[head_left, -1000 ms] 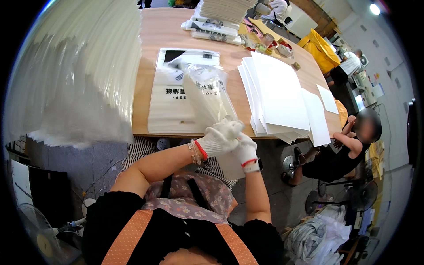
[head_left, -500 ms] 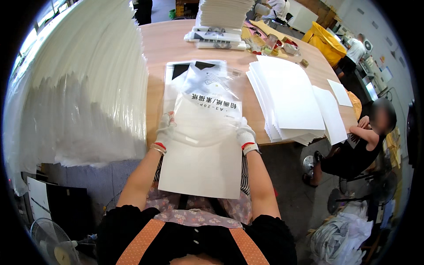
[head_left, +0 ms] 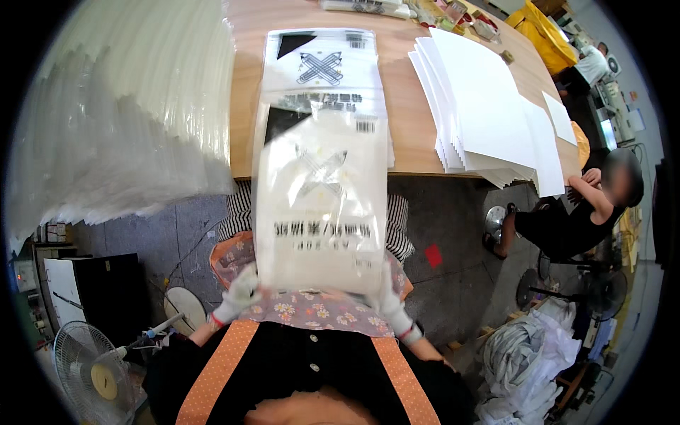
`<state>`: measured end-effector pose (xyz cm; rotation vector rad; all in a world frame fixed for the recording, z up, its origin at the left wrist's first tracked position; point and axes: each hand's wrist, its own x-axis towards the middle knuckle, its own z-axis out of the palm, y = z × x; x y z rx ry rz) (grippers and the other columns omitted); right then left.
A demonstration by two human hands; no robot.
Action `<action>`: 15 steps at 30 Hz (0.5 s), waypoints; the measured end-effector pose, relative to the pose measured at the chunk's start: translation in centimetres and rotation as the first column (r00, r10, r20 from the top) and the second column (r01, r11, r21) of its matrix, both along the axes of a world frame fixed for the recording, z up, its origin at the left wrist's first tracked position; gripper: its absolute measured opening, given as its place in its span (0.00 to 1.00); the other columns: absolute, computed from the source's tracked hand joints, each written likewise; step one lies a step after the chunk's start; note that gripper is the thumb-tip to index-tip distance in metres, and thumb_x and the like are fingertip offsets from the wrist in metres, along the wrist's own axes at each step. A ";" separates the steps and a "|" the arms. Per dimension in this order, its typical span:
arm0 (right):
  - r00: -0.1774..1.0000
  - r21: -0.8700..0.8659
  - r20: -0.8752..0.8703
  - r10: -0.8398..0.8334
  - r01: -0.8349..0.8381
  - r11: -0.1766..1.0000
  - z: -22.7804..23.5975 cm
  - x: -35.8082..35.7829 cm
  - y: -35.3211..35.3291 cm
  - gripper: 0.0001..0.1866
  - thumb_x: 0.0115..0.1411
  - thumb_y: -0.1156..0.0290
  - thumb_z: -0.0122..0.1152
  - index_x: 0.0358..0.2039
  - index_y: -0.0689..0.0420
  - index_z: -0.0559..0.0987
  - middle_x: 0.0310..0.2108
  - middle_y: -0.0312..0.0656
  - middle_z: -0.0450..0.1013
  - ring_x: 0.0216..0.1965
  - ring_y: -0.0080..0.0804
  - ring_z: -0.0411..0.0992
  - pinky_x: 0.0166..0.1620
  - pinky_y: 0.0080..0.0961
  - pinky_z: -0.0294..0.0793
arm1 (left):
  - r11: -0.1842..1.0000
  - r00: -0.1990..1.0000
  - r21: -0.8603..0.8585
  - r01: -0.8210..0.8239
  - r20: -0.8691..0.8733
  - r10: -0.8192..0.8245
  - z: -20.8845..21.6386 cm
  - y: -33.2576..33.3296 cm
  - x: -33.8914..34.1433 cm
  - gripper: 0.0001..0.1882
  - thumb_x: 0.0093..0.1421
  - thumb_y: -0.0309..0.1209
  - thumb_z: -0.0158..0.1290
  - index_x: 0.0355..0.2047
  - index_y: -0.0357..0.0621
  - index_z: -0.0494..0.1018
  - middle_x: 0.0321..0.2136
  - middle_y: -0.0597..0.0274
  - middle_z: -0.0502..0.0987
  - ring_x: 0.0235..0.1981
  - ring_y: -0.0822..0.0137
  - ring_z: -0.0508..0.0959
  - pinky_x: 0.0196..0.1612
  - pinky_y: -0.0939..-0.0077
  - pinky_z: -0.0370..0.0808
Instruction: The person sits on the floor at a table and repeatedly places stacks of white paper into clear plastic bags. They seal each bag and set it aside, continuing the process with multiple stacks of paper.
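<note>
White electric fan (head_left: 104,381) stands near of the desk (head_left: 405,131), off its left corner; black cabinet (head_left: 108,297) just beyond it. Tall stack of clear-film paper packs (head_left: 134,92) rises at the desk's left side, loose film ends toward the near edge, probably so they sit within reach.

Left hand (head_left: 242,292), white-gloved, is near of the desk, at or just beside the near-left corner of a printed clear drawing-paper sleeve (head_left: 320,244); blurred, can't tell if fingers are closed on it. That sleeve spans the desk's near edge: near end above the floral apron (head_left: 283,310), far end overlapping flat printed sleeves (head_left: 322,88) lying on the desk. Paler inside than those, so likely filled; near end at the body probably keeps it steady and square.

Right hand (head_left: 388,299), also gloved, sits near of the desk at the sleeve's near-right corner, partly hidden; grip can't be told.

White paper sheets (head_left: 482,106) are fanned on the desk's right half, some past its near edge, probably for easy picking up. Pale plastic heap (head_left: 517,361) lies well near of the desk, right. Person in black (head_left: 591,216) sits at the desk's right end.
</note>
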<state>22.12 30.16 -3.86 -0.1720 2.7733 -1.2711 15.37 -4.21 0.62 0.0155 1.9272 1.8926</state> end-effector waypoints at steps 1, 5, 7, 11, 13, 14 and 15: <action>0.998 0.083 -0.039 0.040 -0.037 0.996 -0.3 1.8 -0.6 0.37 0.57 0.73 0.51 0.64 0.58 0.46 0.39 0.59 0.72 0.33 0.53 0.73 0.37 0.38 0.72 | 0.998 0.998 0.037 0.045 -0.055 -0.043 0.0 -0.2 0.1 0.09 0.55 0.24 0.47 0.36 0.34 0.70 0.36 0.46 0.71 0.37 0.52 0.74 0.41 0.61 0.71; 0.969 0.581 -0.168 0.182 -0.052 0.812 -3.1 -0.2 1.2 0.36 0.55 0.78 0.52 0.63 0.57 0.52 0.36 0.59 0.73 0.27 0.54 0.74 0.31 0.39 0.74 | 0.898 0.690 -0.439 0.023 -0.644 -0.332 0.3 0.4 -2.0 0.10 0.54 0.19 0.48 0.39 0.36 0.68 0.37 0.45 0.73 0.40 0.51 0.75 0.42 0.63 0.72; 0.982 0.667 -0.184 0.047 0.089 0.740 0.1 -3.2 2.0 0.33 0.54 0.77 0.51 0.62 0.57 0.56 0.35 0.59 0.73 0.27 0.53 0.74 0.29 0.39 0.74 | 0.908 0.944 -0.358 -0.217 -0.315 0.101 -0.2 1.7 -4.1 0.05 0.57 0.19 0.45 0.35 0.38 0.65 0.30 0.50 0.72 0.28 0.62 0.75 0.33 0.69 0.74; 0.990 0.126 -0.048 -0.131 0.136 0.983 7.4 -6.2 3.7 0.29 0.56 0.70 0.53 0.59 0.56 0.62 0.39 0.56 0.74 0.36 0.51 0.75 0.38 0.38 0.74 | 0.969 0.953 0.084 -0.230 -0.182 0.242 2.3 2.3 -6.2 0.05 0.55 0.17 0.41 0.29 0.40 0.65 0.27 0.60 0.69 0.22 0.73 0.73 0.24 0.82 0.72; 0.999 0.087 -0.032 0.033 -0.030 0.996 4.5 -6.9 7.7 0.23 0.59 0.67 0.54 0.55 0.59 0.68 0.43 0.50 0.74 0.39 0.40 0.76 0.41 0.30 0.75 | 0.999 0.918 0.006 -0.048 -0.394 0.046 4.2 3.9 -8.7 0.06 0.53 0.15 0.41 0.25 0.39 0.64 0.24 0.65 0.66 0.21 0.73 0.72 0.24 0.82 0.70; 0.954 -0.393 0.065 -0.291 0.293 0.872 2.7 -8.4 8.2 0.18 0.62 0.67 0.52 0.50 0.61 0.72 0.43 0.42 0.75 0.36 0.30 0.76 0.40 0.24 0.75 | 1.000 0.906 0.016 0.019 -0.424 -0.011 6.4 5.8 -10.4 0.06 0.52 0.15 0.41 0.25 0.38 0.64 0.24 0.64 0.66 0.21 0.73 0.71 0.25 0.81 0.70; 0.885 -0.590 0.190 -0.425 0.449 0.670 2.7 -9.9 7.9 0.17 0.62 0.69 0.52 0.49 0.62 0.73 0.40 0.40 0.74 0.36 0.28 0.74 0.40 0.22 0.74 | 0.997 0.894 0.020 0.077 -0.443 -0.060 8.5 7.7 -11.7 0.05 0.52 0.15 0.41 0.25 0.37 0.64 0.25 0.62 0.66 0.21 0.72 0.71 0.26 0.79 0.70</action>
